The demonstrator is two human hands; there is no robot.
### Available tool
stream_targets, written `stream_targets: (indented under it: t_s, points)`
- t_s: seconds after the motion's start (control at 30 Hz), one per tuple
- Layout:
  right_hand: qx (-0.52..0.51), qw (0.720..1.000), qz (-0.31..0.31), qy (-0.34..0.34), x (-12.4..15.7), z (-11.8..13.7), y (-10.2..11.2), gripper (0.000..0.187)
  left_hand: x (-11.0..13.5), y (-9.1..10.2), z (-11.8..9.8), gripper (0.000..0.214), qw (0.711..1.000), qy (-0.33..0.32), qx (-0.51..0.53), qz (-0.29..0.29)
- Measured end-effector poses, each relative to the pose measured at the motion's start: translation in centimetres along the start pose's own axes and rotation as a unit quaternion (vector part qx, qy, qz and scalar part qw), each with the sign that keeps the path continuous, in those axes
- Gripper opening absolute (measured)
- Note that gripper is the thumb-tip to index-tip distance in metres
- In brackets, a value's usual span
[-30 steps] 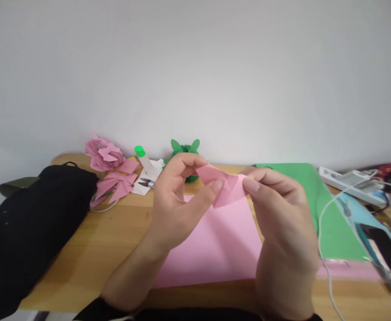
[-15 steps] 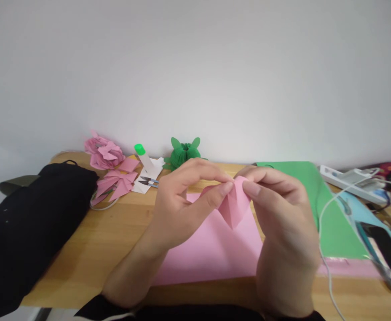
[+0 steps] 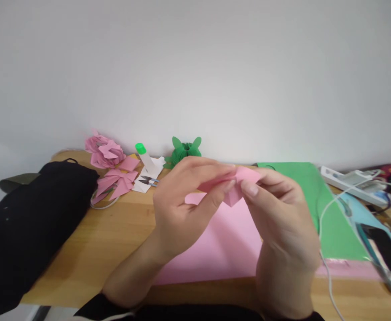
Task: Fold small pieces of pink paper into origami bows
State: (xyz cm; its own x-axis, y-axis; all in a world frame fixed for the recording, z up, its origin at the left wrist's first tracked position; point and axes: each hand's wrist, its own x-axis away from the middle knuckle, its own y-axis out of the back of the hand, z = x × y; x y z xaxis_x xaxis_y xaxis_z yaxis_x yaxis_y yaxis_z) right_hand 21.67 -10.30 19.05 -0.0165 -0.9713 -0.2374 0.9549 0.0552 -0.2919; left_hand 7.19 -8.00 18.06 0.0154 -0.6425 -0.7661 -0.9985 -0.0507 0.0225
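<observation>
Between my two hands is a small piece of folded pink paper (image 3: 232, 196), held up above the table. My left hand (image 3: 188, 205) pinches its left side between thumb and fingers. From the right, my right hand (image 3: 282, 209) grips the other side, thumb in front and fingers behind. Part of the folded paper is hidden by my fingers. Beneath the hands a larger pink sheet (image 3: 211, 254) lies flat on the wooden table (image 3: 115, 232).
At the back left are a pink paper flower (image 3: 104, 151), pink paper pieces (image 3: 118, 180), a glue stick (image 3: 145, 158) and small snips (image 3: 148, 180). A green paper figure (image 3: 183, 154) stands by the wall. Right: green sheets (image 3: 335, 223), a power strip (image 3: 352, 185), a phone (image 3: 387, 249). Left: black cloth (image 3: 31, 223).
The folded pink paper has tilted in my fingers, its lower point now higher and its top flap turned to the right. My left fingers have flattened over it. Both hands keep their hold.
</observation>
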Motion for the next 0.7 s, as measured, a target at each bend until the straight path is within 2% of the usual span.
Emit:
stream_targets:
  t_s: [0.2,0.3,0.57,0.7]
  points:
    - [0.0,1.0,-0.021,0.01,0.04,-0.23,-0.07,0.003,-0.01,0.06,-0.2,0.021,0.998,-0.029,-0.052,-0.006]
    - [0.002,1.0,-0.029,0.012,0.06,-0.16,-0.22,0.003,-0.03,0.1,-0.26,0.017,0.998,-0.015,-0.065,-0.006]
    - [0.016,0.999,-0.032,0.019,0.17,0.26,-0.69,0.008,-0.04,0.17,0.05,0.021,0.997,0.047,0.057,0.017]
    - [0.031,0.999,-0.038,0.022,0.36,0.17,-0.73,0.008,-0.12,0.1,-0.01,0.019,0.997,0.041,0.066,0.007]
